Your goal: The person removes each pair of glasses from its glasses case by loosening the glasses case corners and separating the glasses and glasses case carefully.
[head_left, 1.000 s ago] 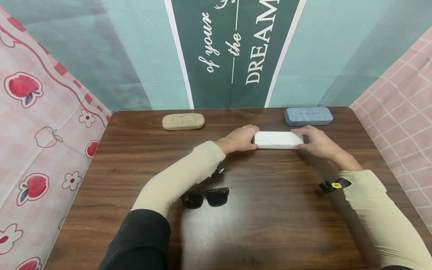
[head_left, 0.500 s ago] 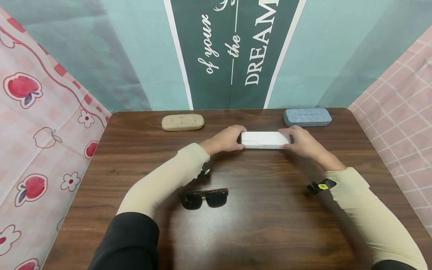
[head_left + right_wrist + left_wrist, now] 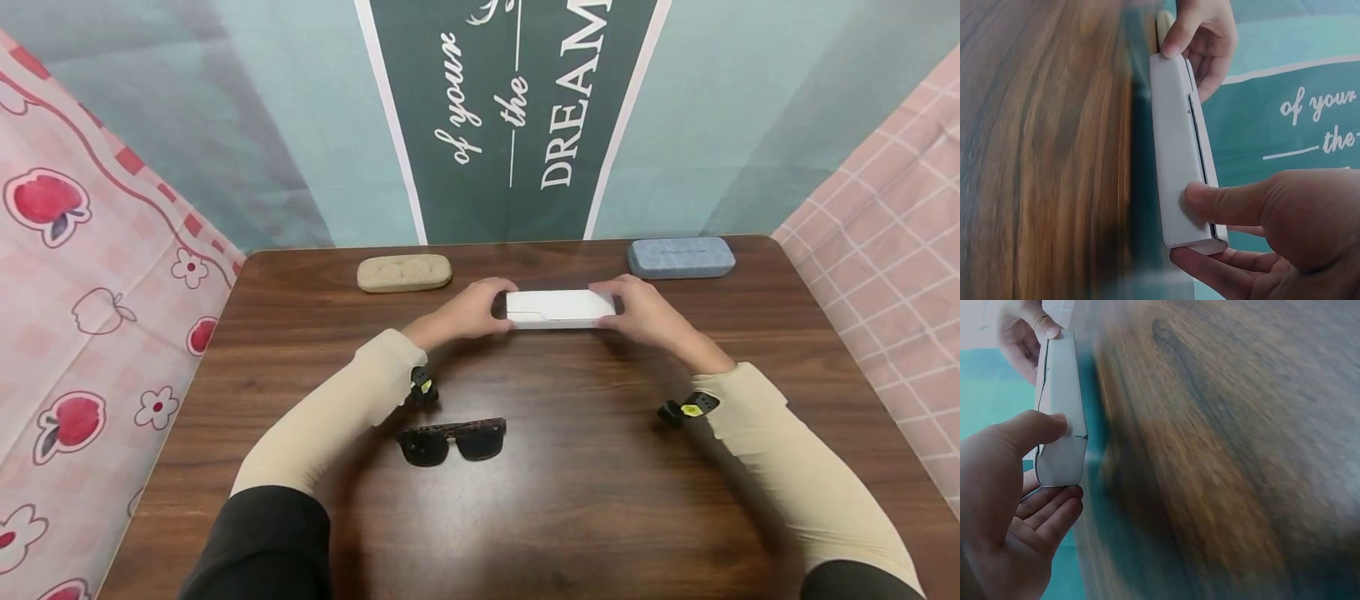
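Note:
A slim white glasses case [image 3: 561, 309] with a stepped seam along its lid lies lengthwise between both hands, near the back of the table. My left hand [image 3: 471, 311] grips its left end, the thumb on the front face and fingers behind and around the end in the left wrist view. At the other end my right hand [image 3: 643, 313] holds it the same way, its thumb [image 3: 1210, 199] pressed on the front face. The case looks closed. Sunglasses [image 3: 480, 441] with dark lenses and a tortoiseshell-patterned frame lie nearer the person, forward of the left forearm.
On the brown wooden table [image 3: 585, 492], a beige glasses case [image 3: 403, 273] stands at the back left. A blue glasses case [image 3: 681, 258] sits at the back right, just behind the right hand. Fabric backdrops [image 3: 300, 108] rise at the table's back and sides.
Both hands have carried the white glasses case steadily leftward along the back of the table, away from under the blue case. The sunglasses and the other two cases stay where they were.

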Available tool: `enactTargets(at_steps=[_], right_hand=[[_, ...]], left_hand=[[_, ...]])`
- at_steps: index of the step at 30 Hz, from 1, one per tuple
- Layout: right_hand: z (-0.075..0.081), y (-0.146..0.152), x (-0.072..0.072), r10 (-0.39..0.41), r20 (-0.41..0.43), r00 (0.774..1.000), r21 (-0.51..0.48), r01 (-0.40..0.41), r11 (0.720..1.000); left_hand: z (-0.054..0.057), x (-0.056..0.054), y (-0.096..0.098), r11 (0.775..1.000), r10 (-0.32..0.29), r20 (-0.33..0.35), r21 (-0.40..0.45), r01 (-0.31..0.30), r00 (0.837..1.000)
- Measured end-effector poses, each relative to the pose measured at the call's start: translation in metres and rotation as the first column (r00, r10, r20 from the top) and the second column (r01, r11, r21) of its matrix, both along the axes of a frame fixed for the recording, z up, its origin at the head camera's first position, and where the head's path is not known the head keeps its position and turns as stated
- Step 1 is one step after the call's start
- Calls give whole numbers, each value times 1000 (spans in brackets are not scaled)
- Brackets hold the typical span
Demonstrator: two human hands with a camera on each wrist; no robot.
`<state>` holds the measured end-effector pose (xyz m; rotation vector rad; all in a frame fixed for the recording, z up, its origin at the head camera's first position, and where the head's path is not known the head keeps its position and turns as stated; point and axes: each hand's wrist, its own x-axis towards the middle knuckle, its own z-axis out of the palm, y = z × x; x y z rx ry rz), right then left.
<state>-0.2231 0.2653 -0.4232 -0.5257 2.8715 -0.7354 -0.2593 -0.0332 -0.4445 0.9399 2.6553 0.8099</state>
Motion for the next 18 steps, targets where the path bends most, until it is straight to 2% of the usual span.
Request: enactTargets(at_steps=[11, 18], right_hand=[[-7, -20, -3, 12, -46, 999, -41, -13, 999], [-12, -33, -4, 3, -24, 1000, -57, -4, 998]], left_hand=[[-7, 2, -24, 995, 19, 4, 98, -19, 1000], [-12, 3, -39, 988, 29, -1, 150, -28, 1000]])
